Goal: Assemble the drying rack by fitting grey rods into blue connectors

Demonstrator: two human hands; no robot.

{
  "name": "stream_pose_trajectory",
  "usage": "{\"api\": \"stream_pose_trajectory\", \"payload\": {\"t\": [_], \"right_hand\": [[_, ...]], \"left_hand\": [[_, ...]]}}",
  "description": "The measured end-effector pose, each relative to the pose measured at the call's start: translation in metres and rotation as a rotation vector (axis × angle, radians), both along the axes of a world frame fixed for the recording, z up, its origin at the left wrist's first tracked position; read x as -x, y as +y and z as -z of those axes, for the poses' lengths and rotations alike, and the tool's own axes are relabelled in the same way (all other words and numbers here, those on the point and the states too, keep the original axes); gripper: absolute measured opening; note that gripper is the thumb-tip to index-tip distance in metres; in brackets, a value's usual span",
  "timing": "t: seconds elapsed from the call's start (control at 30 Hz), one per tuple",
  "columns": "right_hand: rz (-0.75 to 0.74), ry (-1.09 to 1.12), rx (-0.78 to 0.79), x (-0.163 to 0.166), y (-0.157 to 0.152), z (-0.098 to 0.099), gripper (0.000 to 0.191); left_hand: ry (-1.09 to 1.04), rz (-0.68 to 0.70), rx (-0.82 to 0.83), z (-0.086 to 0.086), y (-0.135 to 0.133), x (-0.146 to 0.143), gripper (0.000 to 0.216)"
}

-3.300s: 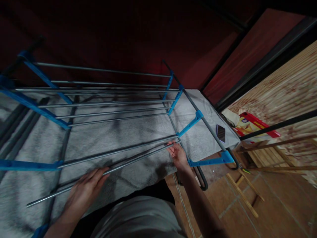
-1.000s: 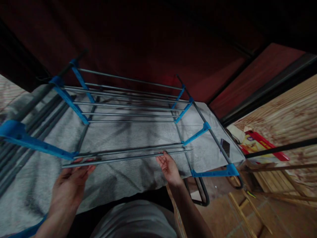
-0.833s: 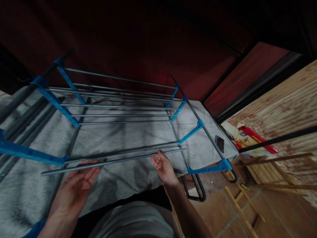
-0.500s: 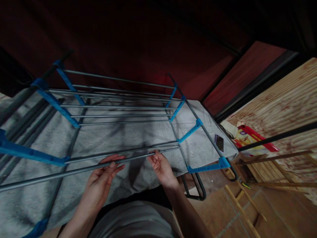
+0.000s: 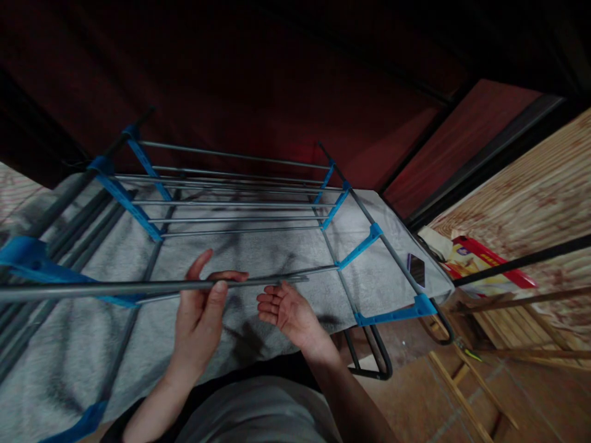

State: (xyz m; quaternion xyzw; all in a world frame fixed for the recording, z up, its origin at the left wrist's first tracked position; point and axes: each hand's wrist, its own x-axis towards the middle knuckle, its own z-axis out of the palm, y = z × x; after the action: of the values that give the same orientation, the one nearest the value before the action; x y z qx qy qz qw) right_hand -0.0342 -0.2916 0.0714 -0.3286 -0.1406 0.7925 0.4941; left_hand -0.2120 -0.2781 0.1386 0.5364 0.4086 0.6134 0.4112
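Note:
A long grey metal rod [image 5: 115,288] lies level across the view, with my left hand [image 5: 202,317] pinching it between thumb and fingers near its right part. My right hand [image 5: 286,312] is palm up just below the rod's right tip, fingers loosely spread, holding nothing. Behind them stands a rack frame [image 5: 231,203] of grey rods joined by blue plastic brackets [image 5: 360,246] over a grey blanket [image 5: 258,252].
A dark phone [image 5: 417,269] rests on the blanket's right edge. A red and yellow box [image 5: 480,261] leans by a wooden panel at right. Loose grey tubes [image 5: 69,215] lie at the left. Wooden slats [image 5: 462,394] lie on the tiled floor.
The rod has slid left, out from beside the right blue bracket. My left hand moved right along it and took hold; my right hand let go and turned palm up.

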Motion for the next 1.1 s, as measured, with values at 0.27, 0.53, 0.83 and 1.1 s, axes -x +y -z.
{"api": "stream_pose_trajectory", "payload": {"t": [0.27, 0.53, 0.83, 1.1], "right_hand": [[0.048, -0.133, -0.055, -0.008, -0.009, 0.004, 0.018], [0.109, -0.183, -0.065, -0.011, -0.011, 0.002, 0.015], [0.261, -0.226, -0.058, -0.017, -0.006, -0.006, 0.020], [0.417, -0.148, -0.112, -0.020, -0.003, -0.009, 0.025]], "left_hand": [[0.276, -0.267, -0.205, -0.069, 0.020, 0.027, 0.051], [0.657, -0.085, -0.263, -0.037, 0.024, 0.008, 0.034], [0.968, 0.071, -0.194, 0.021, 0.017, -0.005, 0.035], [1.233, 0.149, -0.169, 0.056, 0.010, -0.010, 0.044]]}}
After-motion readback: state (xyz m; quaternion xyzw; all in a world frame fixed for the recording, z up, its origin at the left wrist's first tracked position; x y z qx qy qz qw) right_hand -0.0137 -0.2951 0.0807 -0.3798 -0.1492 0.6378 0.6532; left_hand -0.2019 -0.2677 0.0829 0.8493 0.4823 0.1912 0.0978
